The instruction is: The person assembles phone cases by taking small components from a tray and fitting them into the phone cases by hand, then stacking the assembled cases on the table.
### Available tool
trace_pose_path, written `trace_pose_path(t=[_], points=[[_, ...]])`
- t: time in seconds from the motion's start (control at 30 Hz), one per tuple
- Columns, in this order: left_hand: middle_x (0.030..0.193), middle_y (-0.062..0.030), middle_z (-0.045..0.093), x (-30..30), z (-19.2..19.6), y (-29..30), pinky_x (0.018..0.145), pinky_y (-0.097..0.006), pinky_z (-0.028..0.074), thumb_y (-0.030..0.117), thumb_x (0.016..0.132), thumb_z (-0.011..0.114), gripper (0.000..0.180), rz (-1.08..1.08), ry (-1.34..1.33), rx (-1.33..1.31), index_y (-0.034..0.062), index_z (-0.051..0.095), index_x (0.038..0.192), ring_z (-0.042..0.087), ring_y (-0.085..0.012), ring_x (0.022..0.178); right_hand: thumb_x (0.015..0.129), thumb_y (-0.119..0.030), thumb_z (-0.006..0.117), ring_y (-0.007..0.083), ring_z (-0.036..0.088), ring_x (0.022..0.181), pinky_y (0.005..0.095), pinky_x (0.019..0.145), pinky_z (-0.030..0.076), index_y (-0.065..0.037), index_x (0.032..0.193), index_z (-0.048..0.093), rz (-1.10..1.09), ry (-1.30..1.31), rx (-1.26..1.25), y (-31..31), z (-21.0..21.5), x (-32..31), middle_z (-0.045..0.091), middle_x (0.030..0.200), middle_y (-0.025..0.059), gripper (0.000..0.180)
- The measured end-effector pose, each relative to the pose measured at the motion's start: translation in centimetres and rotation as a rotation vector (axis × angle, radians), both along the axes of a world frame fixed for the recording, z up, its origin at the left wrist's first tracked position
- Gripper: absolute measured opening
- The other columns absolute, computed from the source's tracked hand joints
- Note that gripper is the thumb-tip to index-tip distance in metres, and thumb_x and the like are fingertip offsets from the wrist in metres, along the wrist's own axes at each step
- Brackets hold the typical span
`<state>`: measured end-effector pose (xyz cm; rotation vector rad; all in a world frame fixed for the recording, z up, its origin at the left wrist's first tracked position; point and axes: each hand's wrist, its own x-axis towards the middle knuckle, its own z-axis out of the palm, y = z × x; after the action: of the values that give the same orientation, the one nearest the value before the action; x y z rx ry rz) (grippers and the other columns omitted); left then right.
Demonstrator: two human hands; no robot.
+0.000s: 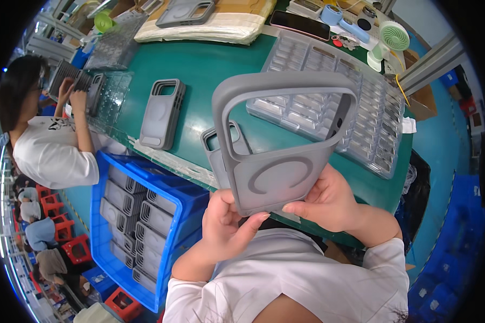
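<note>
A grey phone case [279,180] with a large camera cutout and a ring mark on its back is held up close in front of me. My left hand [227,229] grips its lower left corner, thumb along the bottom edge. My right hand [331,204] holds the lower right side, its thumb also at the bottom edge. Behind the held case, partly hidden by it, another grey phone case [213,156] lies on the green table [194,70]. A stack of grey phone cases [162,114] stands farther left on the table.
A blue crate [170,258] full of grey cases stands at the left. Clear plastic trays [380,124] cover the table's right side. At the back are a wrapped cardboard stack [237,32], a phone [300,25] and a green fan [394,36]. A co-worker [54,134] handles cases at the left.
</note>
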<state>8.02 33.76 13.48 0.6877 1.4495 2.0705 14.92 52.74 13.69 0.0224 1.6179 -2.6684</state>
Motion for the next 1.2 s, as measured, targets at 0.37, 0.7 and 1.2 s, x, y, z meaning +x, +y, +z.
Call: trace_pose_path(t=[0.37,0.7,1.2], points=[[0.106,-0.0144,0.056,-0.3,0.8,1.1,0.088,-0.029,0.047,-0.010,0.087,0.050,0.030,-0.033,0.056,-0.041,-0.0026,0.036,0.112,0.057,-0.0158,0.100,0.076,-0.014,0.073,0.0285,0.061,0.077,0.0335,0.065,0.048,0.001,0.113,0.041,-0.134,0.125,0.809,1.3,1.1,-0.5,0.059,0.091,0.0171,0.051],[0.108,-0.0176,0.057,-0.5,0.7,0.8,0.087,-0.030,0.049,-0.012,0.086,0.052,0.034,-0.136,-0.014,-0.041,-0.0039,0.034,0.113,0.060,-0.0181,0.100,0.077,-0.008,0.072,0.0291,0.066,0.085,0.0342,0.071,0.052,0.003,0.120,0.038,-0.040,-0.050,0.459,1.5,1.9,-0.8,0.064,0.095,0.0190,0.056],[0.103,-0.0158,0.066,-2.4,1.4,0.9,0.069,-0.028,0.052,0.001,0.071,0.064,0.025,0.177,1.272,-0.430,0.0011,0.064,0.096,0.066,-0.0262,0.090,0.070,-0.005,0.064,0.0260,0.064,0.074,0.0294,0.052,0.052,-0.004,0.080,0.056,-0.388,0.929,1.076,1.5,-1.7,-1.4,0.062,0.091,0.0115,0.013]])
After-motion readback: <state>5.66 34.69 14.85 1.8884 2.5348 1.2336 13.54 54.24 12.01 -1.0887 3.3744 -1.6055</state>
